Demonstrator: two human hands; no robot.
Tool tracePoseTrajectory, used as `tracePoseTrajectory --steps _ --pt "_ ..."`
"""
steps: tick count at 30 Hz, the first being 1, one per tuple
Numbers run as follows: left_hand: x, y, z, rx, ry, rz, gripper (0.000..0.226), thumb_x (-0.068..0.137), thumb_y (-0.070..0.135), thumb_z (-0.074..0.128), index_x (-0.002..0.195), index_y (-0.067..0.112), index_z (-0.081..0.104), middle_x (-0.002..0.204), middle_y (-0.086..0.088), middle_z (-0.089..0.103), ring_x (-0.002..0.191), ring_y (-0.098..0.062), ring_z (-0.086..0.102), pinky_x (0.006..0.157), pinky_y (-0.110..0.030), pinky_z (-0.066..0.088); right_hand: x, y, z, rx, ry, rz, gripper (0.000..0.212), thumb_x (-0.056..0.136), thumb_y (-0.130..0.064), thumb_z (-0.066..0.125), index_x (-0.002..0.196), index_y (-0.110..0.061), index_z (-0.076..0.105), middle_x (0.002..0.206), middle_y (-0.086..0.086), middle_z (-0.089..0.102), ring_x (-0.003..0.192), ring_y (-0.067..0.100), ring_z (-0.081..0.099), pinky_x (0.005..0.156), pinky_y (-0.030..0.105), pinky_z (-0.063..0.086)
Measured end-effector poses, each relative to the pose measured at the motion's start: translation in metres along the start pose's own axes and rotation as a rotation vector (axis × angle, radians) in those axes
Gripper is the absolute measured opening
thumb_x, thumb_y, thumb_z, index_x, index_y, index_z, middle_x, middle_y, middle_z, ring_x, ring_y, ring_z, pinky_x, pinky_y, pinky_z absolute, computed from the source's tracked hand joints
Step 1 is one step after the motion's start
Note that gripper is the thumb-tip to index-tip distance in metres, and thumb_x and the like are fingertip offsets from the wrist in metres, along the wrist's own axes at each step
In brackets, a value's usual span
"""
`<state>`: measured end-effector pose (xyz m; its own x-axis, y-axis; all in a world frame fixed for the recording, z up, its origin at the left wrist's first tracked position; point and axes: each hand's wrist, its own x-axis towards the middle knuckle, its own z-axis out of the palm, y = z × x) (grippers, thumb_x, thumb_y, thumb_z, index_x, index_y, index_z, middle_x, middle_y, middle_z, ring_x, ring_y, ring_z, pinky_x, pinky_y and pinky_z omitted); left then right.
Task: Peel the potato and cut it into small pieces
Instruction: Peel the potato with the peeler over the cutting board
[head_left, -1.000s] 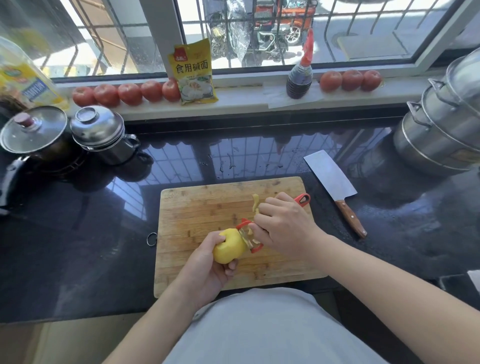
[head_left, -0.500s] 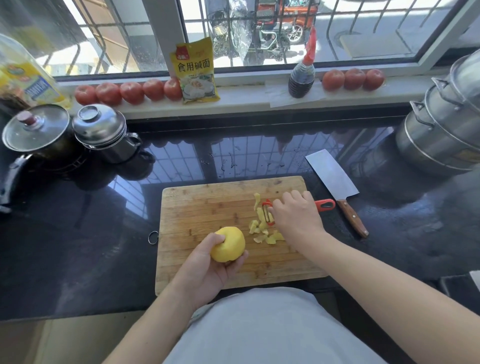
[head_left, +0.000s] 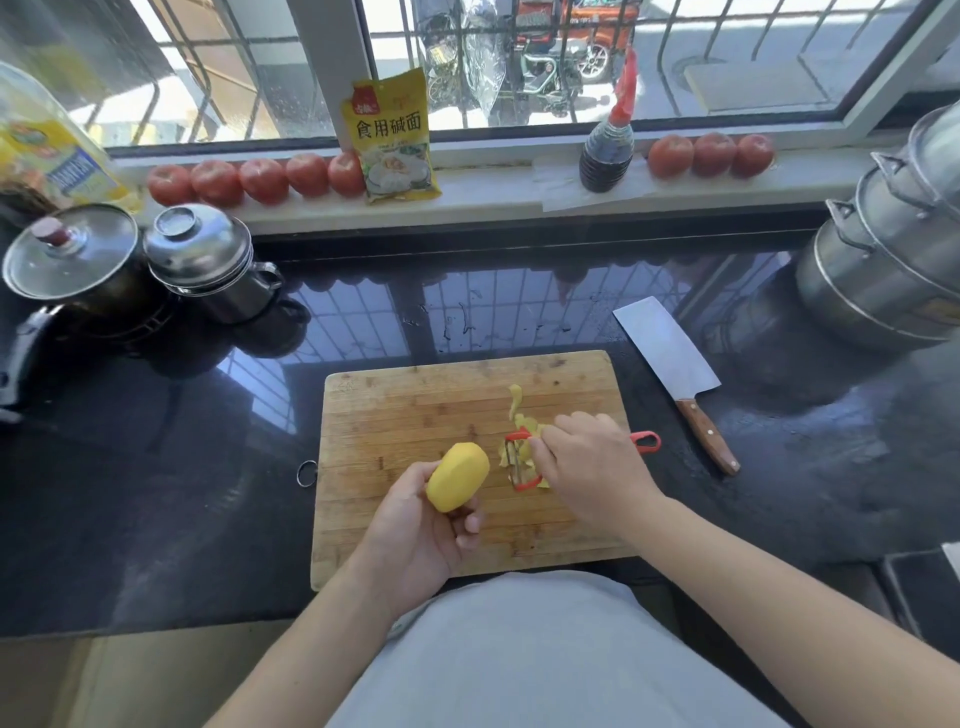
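My left hand (head_left: 415, 530) grips a yellow, peeled-looking potato (head_left: 458, 484) above the near middle of the wooden cutting board (head_left: 395, 415). To its right, my right hand (head_left: 589, 470) holds a red-handled peeler (head_left: 522, 460), whose blade end points toward the potato a short gap away. Yellow peel strips (head_left: 515, 405) lie on the board behind and under the peeler. A cleaver (head_left: 675, 374) with a wooden handle lies on the black counter just right of the board.
Two lidded pots (head_left: 208, 260) stand at the left on the counter, and a stacked steel steamer (head_left: 893, 249) at the right. Tomatoes (head_left: 260, 179), a yellow packet (head_left: 392, 137) and a dark sauce bottle (head_left: 608, 150) line the windowsill.
The right hand drew the peeler off the potato toward the far right of the board, then brought it back closer. Peel scraps dropped onto the board. The left hand kept the potato, turning it slightly.
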<state>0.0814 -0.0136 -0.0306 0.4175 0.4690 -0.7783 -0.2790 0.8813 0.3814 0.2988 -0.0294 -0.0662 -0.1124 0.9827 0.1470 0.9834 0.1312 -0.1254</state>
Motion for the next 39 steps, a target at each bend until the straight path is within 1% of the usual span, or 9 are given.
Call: tracePoseTrajectory --steps 3,9,16,19,22,29,32,35,39 --pt "0.002 0.000 -0.001 0.042 0.030 -0.004 0.028 0.102 0.031 0.043 0.094 0.009 0.057 0.072 -0.008 0.049 0.056 -0.019 0.045 0.047 -0.027 0.032 0.002 -0.011 -0.021 0.079 0.102 -0.101 0.041 0.104 -0.030 0.042 0.064 -0.020 0.047 0.063 -0.010 0.036 0.056 0.015 0.033 0.053 0.032 0.030" --pt "0.005 -0.001 0.005 0.175 0.120 0.070 0.028 0.106 0.028 0.041 0.108 0.008 0.060 0.071 -0.009 0.056 0.053 -0.018 0.047 0.045 -0.028 0.034 0.014 -0.029 -0.041 0.061 0.152 -0.257 0.040 0.102 -0.032 0.047 0.065 -0.019 0.051 0.064 -0.004 0.048 0.057 0.017 0.042 0.057 0.032 0.030" --pt "0.005 0.000 0.007 0.192 0.117 0.079 0.025 0.105 0.025 0.042 0.106 0.006 0.059 0.070 -0.008 0.055 0.053 -0.017 0.045 0.046 -0.028 0.034 0.020 -0.031 -0.043 0.026 0.117 -0.306 0.042 0.104 -0.033 0.043 0.067 -0.018 0.055 0.066 -0.003 0.051 0.059 0.018 0.042 0.058 0.033 0.032" --pt "0.004 0.000 0.007 0.183 0.089 0.069 0.023 0.103 0.023 0.042 0.104 0.006 0.058 0.072 -0.009 0.054 0.053 -0.018 0.042 0.046 -0.028 0.031 0.021 -0.028 -0.042 0.025 0.149 -0.311 0.043 0.104 -0.033 0.044 0.065 -0.018 0.054 0.065 -0.002 0.050 0.057 0.019 0.040 0.058 0.033 0.030" --pt "0.004 -0.001 0.009 0.179 0.091 0.065 0.024 0.103 0.022 0.041 0.105 0.006 0.058 0.073 -0.010 0.056 0.052 -0.018 0.040 0.045 -0.028 0.030 0.020 -0.025 -0.038 0.031 0.163 -0.316 0.044 0.104 -0.033 0.044 0.065 -0.017 0.055 0.065 -0.001 0.050 0.057 0.020 0.042 0.057 0.036 0.034" --pt "0.004 -0.002 0.009 0.155 0.132 0.034 0.016 0.104 0.022 0.041 0.102 0.009 0.050 0.067 -0.008 0.049 0.049 -0.018 0.038 0.043 -0.026 0.028 0.017 -0.008 -0.023 -0.013 0.183 -0.269 0.043 0.102 -0.033 0.049 0.062 -0.018 0.056 0.061 -0.003 0.049 0.055 0.019 0.044 0.055 0.036 0.035" --pt "-0.002 -0.001 0.009 0.136 0.126 0.031 0.015 0.104 0.022 0.042 0.100 0.010 0.050 0.069 -0.008 0.048 0.050 -0.018 0.038 0.044 -0.027 0.027 0.019 0.015 -0.008 -0.103 0.070 -0.197 0.043 0.101 -0.034 0.047 0.064 -0.019 0.061 0.063 -0.003 0.054 0.056 0.021 0.051 0.057 0.035 0.037" --pt "-0.006 0.002 0.009 0.112 0.119 0.034 0.015 0.104 0.023 0.043 0.103 0.010 0.050 0.069 -0.008 0.049 0.051 -0.019 0.040 0.045 -0.027 0.029 0.017 0.034 0.005 -0.203 -0.115 -0.023 0.047 0.105 -0.037 0.033 0.073 -0.020 0.063 0.072 -0.003 0.059 0.066 0.024 0.058 0.064 0.037 0.040" --pt "-0.009 0.006 0.008 0.054 0.081 0.025 0.018 0.101 0.023 0.045 0.102 0.007 0.054 0.071 -0.009 0.053 0.057 -0.020 0.047 0.046 -0.026 0.038 0.010 0.036 0.010 -0.206 -0.073 0.034 0.041 0.106 -0.033 0.040 0.075 -0.017 0.063 0.072 0.000 0.057 0.063 0.023 0.053 0.060 0.036 0.036"
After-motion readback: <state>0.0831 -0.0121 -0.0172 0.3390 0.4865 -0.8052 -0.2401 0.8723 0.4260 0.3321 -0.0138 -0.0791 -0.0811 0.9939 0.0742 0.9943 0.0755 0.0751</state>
